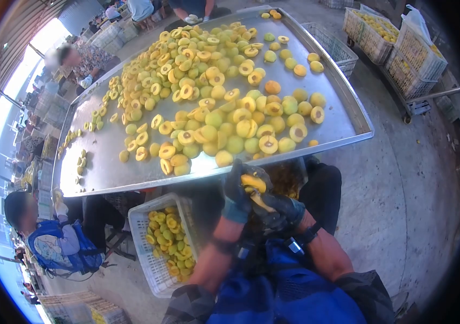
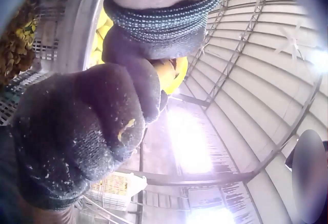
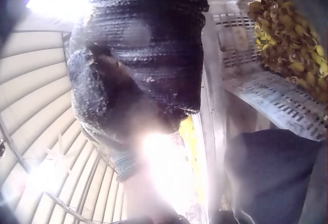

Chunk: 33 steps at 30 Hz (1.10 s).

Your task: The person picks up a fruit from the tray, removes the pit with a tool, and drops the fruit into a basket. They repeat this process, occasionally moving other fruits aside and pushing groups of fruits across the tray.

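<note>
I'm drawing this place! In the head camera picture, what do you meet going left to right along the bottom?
Seated person in blue → white crate of fruit halves → left hand gripping a yellow fruit → right hand.

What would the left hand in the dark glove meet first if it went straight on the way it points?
Most likely the front rim of the large metal tray, just ahead of the left hand, which grips a yellow fruit half. Depth is unclear.
</note>
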Each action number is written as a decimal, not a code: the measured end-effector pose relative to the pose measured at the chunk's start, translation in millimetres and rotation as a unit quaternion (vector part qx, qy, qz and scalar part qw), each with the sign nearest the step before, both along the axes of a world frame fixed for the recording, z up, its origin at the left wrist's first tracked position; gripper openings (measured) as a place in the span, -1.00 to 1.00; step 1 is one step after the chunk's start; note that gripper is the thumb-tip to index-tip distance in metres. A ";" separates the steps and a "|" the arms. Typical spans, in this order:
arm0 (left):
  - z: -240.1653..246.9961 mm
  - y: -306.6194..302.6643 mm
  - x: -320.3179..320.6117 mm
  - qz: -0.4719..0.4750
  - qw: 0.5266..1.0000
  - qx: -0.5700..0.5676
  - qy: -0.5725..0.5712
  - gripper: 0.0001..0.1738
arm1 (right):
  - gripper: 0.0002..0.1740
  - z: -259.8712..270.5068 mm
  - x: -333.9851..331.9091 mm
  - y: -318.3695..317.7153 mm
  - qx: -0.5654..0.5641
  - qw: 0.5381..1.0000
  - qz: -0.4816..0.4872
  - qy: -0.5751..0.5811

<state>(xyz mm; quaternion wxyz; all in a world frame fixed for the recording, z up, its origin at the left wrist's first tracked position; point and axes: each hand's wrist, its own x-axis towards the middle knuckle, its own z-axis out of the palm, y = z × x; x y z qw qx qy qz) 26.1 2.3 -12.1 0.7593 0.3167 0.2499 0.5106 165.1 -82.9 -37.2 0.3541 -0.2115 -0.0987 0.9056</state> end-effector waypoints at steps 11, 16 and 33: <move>-44.6 11.9 -56.8 0.341 0.847 0.132 0.386 -0.73 | -0.49 19.0 -1.9 -0.9 0.058 0.992 -0.093 0.055; -38.9 3.5 -235.5 0.392 0.658 0.130 0.630 -0.67 | -0.65 -30.2 -0.5 20.8 0.212 0.849 -0.028 -0.483; -17.7 40.3 -128.2 0.208 0.564 0.313 0.735 -0.74 | -0.59 -73.1 -9.3 24.9 0.367 0.719 -0.076 -0.585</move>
